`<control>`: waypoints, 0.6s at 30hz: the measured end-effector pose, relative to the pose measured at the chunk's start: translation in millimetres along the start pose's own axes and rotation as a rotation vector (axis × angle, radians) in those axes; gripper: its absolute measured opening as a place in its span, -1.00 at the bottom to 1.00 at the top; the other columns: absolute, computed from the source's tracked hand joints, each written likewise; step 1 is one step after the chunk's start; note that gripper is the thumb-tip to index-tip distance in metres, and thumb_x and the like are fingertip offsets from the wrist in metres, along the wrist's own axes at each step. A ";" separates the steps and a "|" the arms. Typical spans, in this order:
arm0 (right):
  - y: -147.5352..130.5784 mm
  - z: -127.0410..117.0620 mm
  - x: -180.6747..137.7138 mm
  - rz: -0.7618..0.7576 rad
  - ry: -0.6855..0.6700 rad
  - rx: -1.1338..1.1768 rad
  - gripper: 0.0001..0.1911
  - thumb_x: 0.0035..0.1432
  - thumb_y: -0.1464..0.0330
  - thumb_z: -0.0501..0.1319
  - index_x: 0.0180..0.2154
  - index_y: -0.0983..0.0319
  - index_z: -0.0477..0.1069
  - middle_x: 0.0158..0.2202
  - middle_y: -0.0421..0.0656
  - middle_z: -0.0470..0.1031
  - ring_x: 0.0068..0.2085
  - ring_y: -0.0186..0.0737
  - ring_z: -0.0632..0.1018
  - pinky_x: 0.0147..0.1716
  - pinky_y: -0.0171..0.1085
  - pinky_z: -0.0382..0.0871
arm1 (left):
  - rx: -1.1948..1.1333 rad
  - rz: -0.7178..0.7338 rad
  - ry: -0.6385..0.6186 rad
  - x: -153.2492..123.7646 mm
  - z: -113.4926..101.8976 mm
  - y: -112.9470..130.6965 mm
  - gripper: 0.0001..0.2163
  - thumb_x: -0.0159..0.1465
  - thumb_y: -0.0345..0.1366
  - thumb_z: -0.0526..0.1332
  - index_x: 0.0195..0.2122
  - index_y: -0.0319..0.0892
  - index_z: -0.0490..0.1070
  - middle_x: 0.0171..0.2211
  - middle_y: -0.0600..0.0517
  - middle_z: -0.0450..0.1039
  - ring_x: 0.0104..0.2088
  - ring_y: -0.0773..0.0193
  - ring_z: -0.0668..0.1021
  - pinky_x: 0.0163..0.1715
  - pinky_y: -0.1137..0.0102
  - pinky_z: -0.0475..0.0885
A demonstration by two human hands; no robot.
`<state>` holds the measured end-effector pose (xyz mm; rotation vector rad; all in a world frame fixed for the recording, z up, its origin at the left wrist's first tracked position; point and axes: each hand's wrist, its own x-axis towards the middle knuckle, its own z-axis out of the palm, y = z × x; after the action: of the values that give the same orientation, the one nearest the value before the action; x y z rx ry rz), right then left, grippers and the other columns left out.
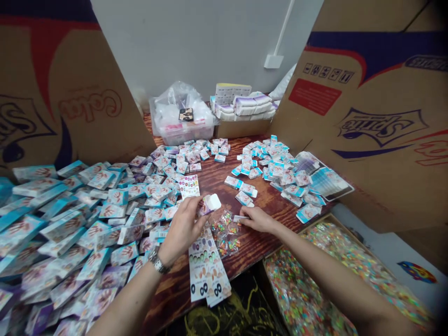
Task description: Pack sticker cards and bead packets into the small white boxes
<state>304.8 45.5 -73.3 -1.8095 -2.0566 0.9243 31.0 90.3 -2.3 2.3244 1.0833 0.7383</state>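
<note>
My left hand (pixel 182 227), with a watch at the wrist, is closed around a small white and purple carton (pixel 209 204) whose end flap stands up. To its right, my right hand (pixel 258 219) pinches a small flat white piece (pixel 240 218); its kind is not clear. Between and below the hands lie several clear packets of colourful small pieces (pixel 227 233). Printed paper strips (pixel 206 268) lie under and in front of my left hand, near the table edge. Another printed strip (pixel 189 185) lies just beyond it.
A large heap of small cartons (pixel 105 210) covers the left side; more cartons (pixel 273 161) lie at the right. Big cardboard boxes (pixel 350 107) flank the table (pixel 224 175). Behind are a plastic tub (pixel 185 133) and stacked flat cartons (pixel 245 107). A box of colourful packets (pixel 325 275) sits lower right.
</note>
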 end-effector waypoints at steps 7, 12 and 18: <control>3.3 1.7 -5.3 0.021 0.060 0.080 -0.70 0.17 0.17 0.14 -0.18 0.26 0.38 -0.40 -0.20 0.46 -0.41 -0.29 0.43 -0.44 -0.36 0.23 | -0.073 -0.022 0.061 -43.7 -1.0 -12.6 -0.64 0.23 -0.33 0.12 0.07 -0.15 0.20 -0.04 -0.15 0.36 -0.03 0.07 0.42 -0.04 0.13 0.35; 0.7 7.4 -1.9 0.052 0.108 0.050 -0.66 0.14 0.23 0.18 -0.09 0.27 0.39 -0.28 -0.11 0.50 -0.30 -0.20 0.48 -0.31 -0.29 0.30 | -0.088 -0.013 0.111 -61.4 -6.5 -16.3 -0.64 0.24 -0.32 0.10 0.08 -0.13 0.20 -0.02 -0.16 0.37 -0.02 0.07 0.43 -0.05 0.13 0.37; -4.8 -1.2 -3.2 0.068 0.154 0.003 -0.75 0.19 0.31 0.12 -0.19 0.28 0.48 -0.22 -0.04 0.48 -0.15 -0.11 0.43 -0.12 -0.20 0.25 | -0.066 -0.031 0.106 -77.4 -10.0 -20.1 -0.62 0.26 -0.30 0.09 0.11 -0.08 0.15 0.02 -0.14 0.34 0.02 0.06 0.41 -0.02 0.10 0.36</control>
<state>302.3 42.7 -68.7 -1.8959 -1.9112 0.7777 -28.4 42.3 -28.1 2.2307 1.1204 0.8808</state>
